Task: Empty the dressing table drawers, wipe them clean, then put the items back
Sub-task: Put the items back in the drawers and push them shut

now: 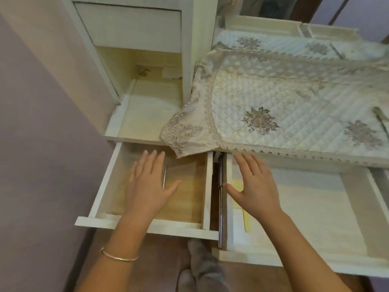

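Here, the left hand (147, 184) lies flat and loose over the open left drawer (168, 227), holding nothing. The right hand (256, 186) is spread wide over the open right drawer (263, 257), holding nothing too.

Warm, dim indoor light leaves soft shadows in the drawer (168, 227). The wide lens bends straight edges near the borders; everything looks slightly soft.

A mauve wall (31, 123) runs down the left, and brown wooden floor (160, 260) lies below. A quilted, lace-edged runner (294, 98) covers the white bench (294, 160), with a mirror (273, 7) behind.
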### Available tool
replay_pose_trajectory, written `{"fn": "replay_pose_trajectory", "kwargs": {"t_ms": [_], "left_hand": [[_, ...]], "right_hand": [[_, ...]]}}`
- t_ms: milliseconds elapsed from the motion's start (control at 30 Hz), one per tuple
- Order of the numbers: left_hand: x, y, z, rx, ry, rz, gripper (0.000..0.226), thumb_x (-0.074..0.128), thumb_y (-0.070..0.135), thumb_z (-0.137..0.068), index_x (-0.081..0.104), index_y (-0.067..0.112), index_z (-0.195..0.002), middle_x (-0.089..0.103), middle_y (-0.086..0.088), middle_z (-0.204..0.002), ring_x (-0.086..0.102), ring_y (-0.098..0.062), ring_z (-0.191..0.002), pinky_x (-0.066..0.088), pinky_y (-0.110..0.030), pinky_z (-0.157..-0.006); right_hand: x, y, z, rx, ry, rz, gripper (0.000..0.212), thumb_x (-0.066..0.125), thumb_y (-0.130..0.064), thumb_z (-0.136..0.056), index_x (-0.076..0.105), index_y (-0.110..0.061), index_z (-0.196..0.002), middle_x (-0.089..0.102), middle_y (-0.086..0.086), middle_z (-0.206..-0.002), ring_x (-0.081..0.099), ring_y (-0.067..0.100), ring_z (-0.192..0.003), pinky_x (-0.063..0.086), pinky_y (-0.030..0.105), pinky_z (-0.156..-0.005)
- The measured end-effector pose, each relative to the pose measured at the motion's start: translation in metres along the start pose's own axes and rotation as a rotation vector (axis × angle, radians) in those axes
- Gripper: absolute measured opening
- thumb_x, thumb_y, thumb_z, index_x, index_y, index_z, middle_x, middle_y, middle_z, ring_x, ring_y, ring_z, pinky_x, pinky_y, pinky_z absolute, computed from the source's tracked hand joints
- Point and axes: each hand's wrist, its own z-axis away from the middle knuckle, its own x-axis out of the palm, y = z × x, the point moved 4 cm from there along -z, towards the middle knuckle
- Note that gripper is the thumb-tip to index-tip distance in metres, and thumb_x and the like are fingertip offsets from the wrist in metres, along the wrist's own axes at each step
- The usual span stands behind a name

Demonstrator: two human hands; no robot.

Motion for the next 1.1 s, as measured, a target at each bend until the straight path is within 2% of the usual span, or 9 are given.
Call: {"fn": "replay_pose_trajectory", "kwargs": {"t_ms": [100,233,333,467,600,800,933,1033,1100], "left_hand": [[-0.02,0.028,0.014,0.105,0.017,-0.046,0.084,0.041,0.065,-0.082,0.007,0.023,-0.146,0.007,0.003,-0.155,-0.005,-0.012,-0.141,-0.005,-0.031,-0.112],[-0.035,0.068,0.029,0.229,0.03,-0.046,0.084,0.038,0.067,-0.082,0.006,0.023,-0.146,0.006,0.002,-0.155,-0.005,-0.013,-0.141,-0.008,-0.031,-0.111],[-0.039,0.101,0.036,0.314,0.029,-0.048,0.084,0.037,0.068,-0.081,0.006,0.025,-0.146,0.007,0.002,-0.155,-0.003,-0.013,-0.142,-0.009,-0.031,-0.111],[-0.037,0.154,0.043,0.426,0.005,-0.052,0.085,0.032,0.072,-0.081,0.003,0.026,-0.146,0.003,0.004,-0.155,-0.007,-0.012,-0.141,-0.011,-0.03,-0.11],[-0.025,0.216,0.05,0.524,0.031,-0.061,0.089,0.023,0.072,-0.07,0.026,0.02,-0.143,0.028,-0.003,-0.15,0.016,-0.019,-0.14,0.001,-0.032,-0.11],[0.018,0.327,0.065,0.576,-0.02,-0.094,0.082,0.033,0.068,-0.073,0.042,0.015,-0.135,0.045,-0.008,-0.139,0.036,-0.026,-0.132,0.011,-0.035,-0.107],[0.05,0.412,0.078,0.532,0.02,-0.032,0.086,0.029,0.07,-0.073,0.032,0.018,-0.141,0.034,-0.005,-0.147,0.022,-0.022,-0.139,0.007,-0.034,-0.111],[0.067,0.472,0.086,0.547,0.002,0.025,0.082,0.04,0.066,-0.082,0.015,0.021,-0.146,0.016,-0.001,-0.154,0.006,-0.018,-0.142,-0.001,-0.031,-0.112],[0.076,0.5,0.086,0.538,-0.014,0.042,0.08,0.045,0.059,-0.084,0.012,0.021,-0.146,0.012,0.0,-0.154,0.003,-0.017,-0.142,-0.002,-0.03,-0.112]], "right_hand": [[-0.017,0.013,0.028,0.064,0.046,0.015,0.073,0.057,-0.049,-0.071,0.045,-0.013,-0.133,0.053,0.011,-0.133,0.047,0.034,-0.124,0.038,0.049,-0.104],[-0.041,0.039,0.063,0.148,0.093,0.057,0.074,0.067,-0.047,-0.07,0.046,-0.012,-0.131,0.055,0.011,-0.13,0.049,0.034,-0.122,0.039,0.05,-0.101],[-0.059,0.062,0.087,0.23,0.125,0.062,0.072,0.061,-0.049,-0.07,0.048,-0.012,-0.131,0.056,0.011,-0.13,0.049,0.033,-0.123,0.039,0.049,-0.101],[-0.079,0.103,0.12,0.335,0.158,0.061,0.074,0.07,-0.045,-0.072,0.045,-0.014,-0.134,0.05,0.01,-0.137,0.043,0.032,-0.129,0.029,0.041,-0.109],[-0.095,0.155,0.148,0.434,0.138,0.03,0.077,0.066,-0.048,-0.076,0.037,-0.016,-0.14,0.04,0.008,-0.145,0.032,0.03,-0.136,0.023,0.044,-0.112],[-0.116,0.26,0.186,0.479,0.169,0.019,0.073,0.058,-0.05,-0.074,0.042,-0.014,-0.135,0.048,0.009,-0.139,0.041,0.032,-0.131,0.03,0.047,-0.107],[-0.123,0.343,0.202,0.474,0.127,0.0,0.072,0.042,-0.055,-0.075,0.044,-0.014,-0.134,0.049,0.01,-0.138,0.042,0.032,-0.13,0.035,0.048,-0.105],[-0.131,0.399,0.208,0.48,0.095,0.0,0.072,0.046,-0.053,-0.079,0.036,-0.016,-0.14,0.039,0.007,-0.146,0.031,0.028,-0.137,0.024,0.041,-0.111],[-0.135,0.427,0.208,0.468,0.074,-0.007,0.073,0.047,-0.052,-0.08,0.03,-0.018,-0.142,0.032,0.005,-0.149,0.024,0.024,-0.14,0.013,0.036,-0.113]]}}
